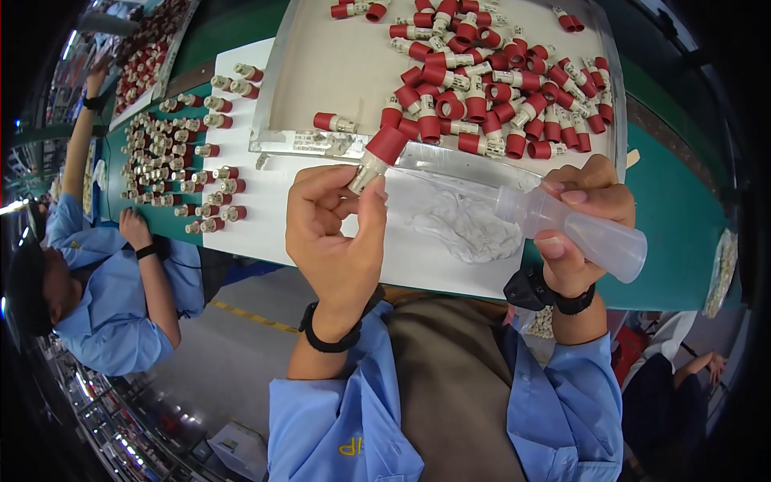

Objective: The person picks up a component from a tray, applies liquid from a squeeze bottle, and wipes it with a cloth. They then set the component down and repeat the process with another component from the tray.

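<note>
Pinched between the thumb and fingers of my left hand (333, 221) is a cylindrical fitting with a red cap (386, 146) and a cream body, tilted with its red end up and to the right. My right hand (590, 213) grips a translucent squeeze bottle (604, 239), held on its side. The bottle's thin clear nozzle points left toward the fitting; whether it touches I cannot tell. Beneath the nozzle a crumpled white cloth (470, 225) lies on the white sheet (277, 181).
A metal-rimmed tray (321, 80) at the back holds many loose red-and-cream fittings (514, 104). Upright fittings (165, 165) stand in rows on the green table at left. Further left another person (120, 273) in blue works at the table. A clear bag (721, 273) hangs at right.
</note>
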`<action>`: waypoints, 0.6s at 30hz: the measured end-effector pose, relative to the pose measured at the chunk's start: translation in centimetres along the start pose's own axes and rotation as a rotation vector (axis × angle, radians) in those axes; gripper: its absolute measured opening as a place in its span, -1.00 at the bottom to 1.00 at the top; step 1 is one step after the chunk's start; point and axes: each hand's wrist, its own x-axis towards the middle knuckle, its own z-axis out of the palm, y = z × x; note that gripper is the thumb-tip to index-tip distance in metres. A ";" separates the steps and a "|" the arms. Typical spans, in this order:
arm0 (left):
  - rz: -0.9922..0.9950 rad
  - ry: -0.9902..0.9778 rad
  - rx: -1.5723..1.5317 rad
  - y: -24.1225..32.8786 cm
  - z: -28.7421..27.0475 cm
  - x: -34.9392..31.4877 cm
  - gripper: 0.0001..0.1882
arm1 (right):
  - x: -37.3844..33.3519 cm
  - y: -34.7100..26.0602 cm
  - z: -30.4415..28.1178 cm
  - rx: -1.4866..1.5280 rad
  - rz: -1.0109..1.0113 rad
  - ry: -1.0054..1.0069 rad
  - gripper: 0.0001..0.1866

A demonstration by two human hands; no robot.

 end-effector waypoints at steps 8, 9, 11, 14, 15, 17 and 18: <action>-0.293 -0.068 -0.216 1.0 -0.3 0.6 -0.78 | 0.0 0.1 -0.1 0.000 -0.004 -0.004 -0.57; -0.312 -0.083 -0.252 0.9 -0.4 0.7 -0.79 | 0.1 0.1 0.0 0.000 -0.007 -0.003 -0.57; -0.340 -0.085 -0.277 0.9 -0.5 0.9 -0.79 | 0.1 0.1 0.0 0.000 -0.012 -0.001 -0.57; -0.393 -0.089 -0.329 0.9 -0.6 1.1 -0.79 | 0.2 0.1 0.1 -0.004 -0.006 0.004 -0.57; -0.421 -0.095 -0.380 0.9 -0.6 1.2 -0.79 | 0.2 0.1 0.1 -0.007 -0.004 0.007 -0.57; -0.475 -0.108 -0.481 0.9 -0.7 1.3 -0.79 | 0.3 0.0 0.0 -0.015 -0.004 -0.003 -0.57; -0.477 -0.108 -0.481 0.8 -0.8 1.4 -0.79 | 0.3 0.0 -0.1 -0.023 -0.006 -0.013 -0.57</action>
